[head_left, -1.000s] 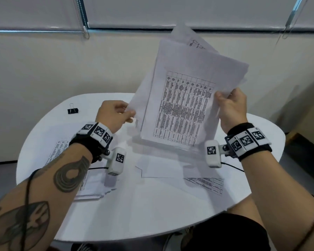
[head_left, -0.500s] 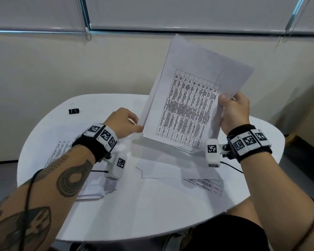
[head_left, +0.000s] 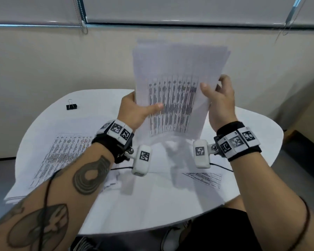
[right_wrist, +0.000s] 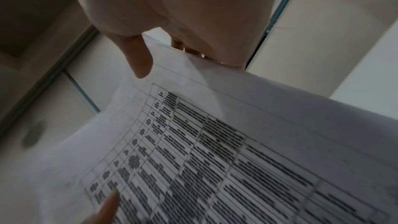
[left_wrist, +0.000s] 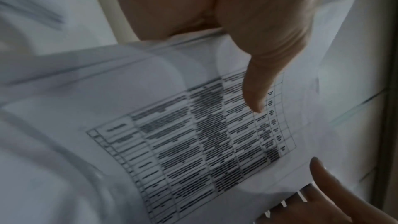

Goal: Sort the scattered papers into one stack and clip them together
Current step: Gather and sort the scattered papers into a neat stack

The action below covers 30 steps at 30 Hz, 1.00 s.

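The head view is evenly and softly lit, with pale daylight filtering through the lowered blinds (head_left: 170,9) at 12 o'clock. The raised papers (head_left: 174,91) are smeared by motion blur, their print unreadable. They throw a soft grey shadow onto the white desk (head_left: 152,205) below. Straight lines bow toward the frame edges, showing wide-angle distortion. Both wrist views are dimmer and grainier, with skin close to the lens out of focus at 12 o'clock and blurred, streaky print across the sheets.

Right hand (right_wrist: 183,16) grips blurred printed sheets (right_wrist: 237,159) at edge, thumb (right_wrist: 140,60) on front.
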Each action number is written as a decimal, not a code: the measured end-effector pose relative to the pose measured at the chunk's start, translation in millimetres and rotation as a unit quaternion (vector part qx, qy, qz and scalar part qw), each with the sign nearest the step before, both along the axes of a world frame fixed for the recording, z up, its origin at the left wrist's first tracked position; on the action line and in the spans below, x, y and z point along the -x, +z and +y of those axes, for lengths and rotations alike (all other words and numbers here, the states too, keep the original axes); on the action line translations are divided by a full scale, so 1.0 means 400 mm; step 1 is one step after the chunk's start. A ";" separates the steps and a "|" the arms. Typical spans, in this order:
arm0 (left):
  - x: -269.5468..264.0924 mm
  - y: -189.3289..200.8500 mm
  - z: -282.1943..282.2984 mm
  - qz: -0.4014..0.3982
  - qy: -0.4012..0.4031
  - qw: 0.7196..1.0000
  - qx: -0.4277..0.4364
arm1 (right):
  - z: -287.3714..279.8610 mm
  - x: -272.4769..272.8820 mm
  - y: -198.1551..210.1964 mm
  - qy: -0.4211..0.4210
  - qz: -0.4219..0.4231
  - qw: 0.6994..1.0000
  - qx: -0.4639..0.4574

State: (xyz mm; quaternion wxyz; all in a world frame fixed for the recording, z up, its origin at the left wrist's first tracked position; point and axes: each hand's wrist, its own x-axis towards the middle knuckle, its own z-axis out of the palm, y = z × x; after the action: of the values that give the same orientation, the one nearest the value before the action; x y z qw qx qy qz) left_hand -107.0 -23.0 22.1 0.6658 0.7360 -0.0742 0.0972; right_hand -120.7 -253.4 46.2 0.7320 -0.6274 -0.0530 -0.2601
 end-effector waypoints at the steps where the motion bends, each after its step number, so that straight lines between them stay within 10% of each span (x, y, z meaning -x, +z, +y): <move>1: 0.007 -0.024 -0.004 0.012 0.010 1.000 0.004 | 0.004 0.004 -0.026 0.003 0.022 1.000 -0.002; 22: 0.004 -0.067 -0.011 -0.039 0.077 0.993 -0.084 | 0.031 -0.005 -0.113 -0.074 0.079 0.992 0.059; 30: -0.018 0.055 0.110 -0.008 0.028 0.999 0.043 | 0.000 0.006 -0.049 0.163 0.204 0.950 0.173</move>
State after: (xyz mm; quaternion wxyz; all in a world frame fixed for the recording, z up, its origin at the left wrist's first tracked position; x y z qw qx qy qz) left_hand -99.9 21.1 44.0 0.6929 0.7081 -0.0543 0.1247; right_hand -123.1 -253.4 26.5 0.6397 -0.7670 -0.0481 0.0090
